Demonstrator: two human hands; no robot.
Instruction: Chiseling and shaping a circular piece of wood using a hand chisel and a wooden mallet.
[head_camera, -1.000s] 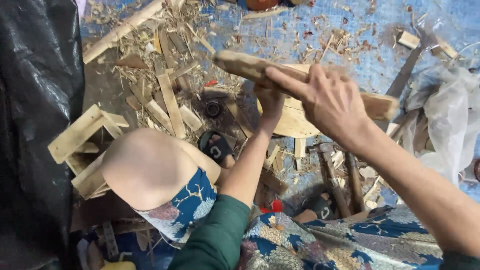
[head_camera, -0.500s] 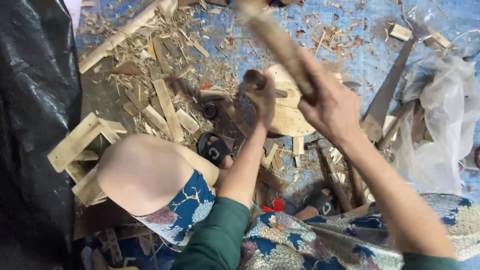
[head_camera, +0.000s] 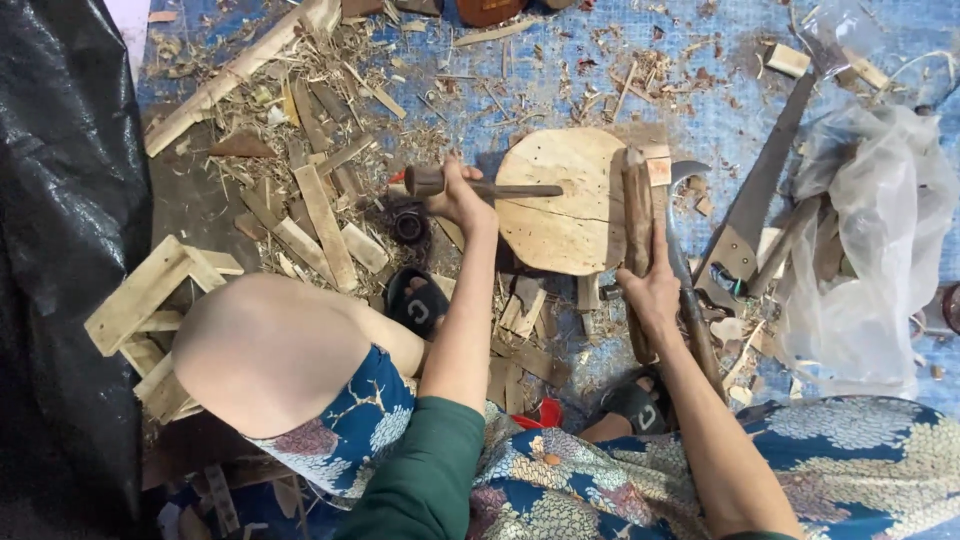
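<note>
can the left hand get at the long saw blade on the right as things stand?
Probably not right away. The left hand grips a wooden-handled tool left of the round wooden block; the saw blade lies beyond that block and the right hand, which holds a stick.

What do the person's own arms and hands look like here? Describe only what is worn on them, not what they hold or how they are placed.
Both hands are bare: no gloves, rings or watch show on the left hand or the right hand. The left arm wears a plain dark green sleeve that ends about the elbow, leaving the forearm uncovered. The right forearm is uncovered too; a sliver of green shows at the bottom edge.
</note>
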